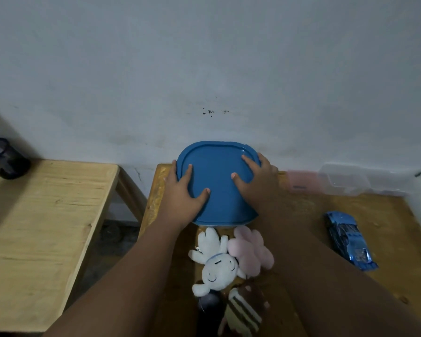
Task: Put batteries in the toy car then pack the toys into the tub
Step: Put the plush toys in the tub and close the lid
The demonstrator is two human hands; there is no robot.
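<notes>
Left hand [180,190], right hand [258,181] around lid [216,186]

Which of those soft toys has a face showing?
The white plush, beside the pink one and above the striped one; only it shows a smiling face.

A dull grey-blue wall [204,57] with dark specks [210,112] stands behind the lighter bench [41,215] at left and the darker bench [387,227]; dark floor [110,242] shows between.
</notes>
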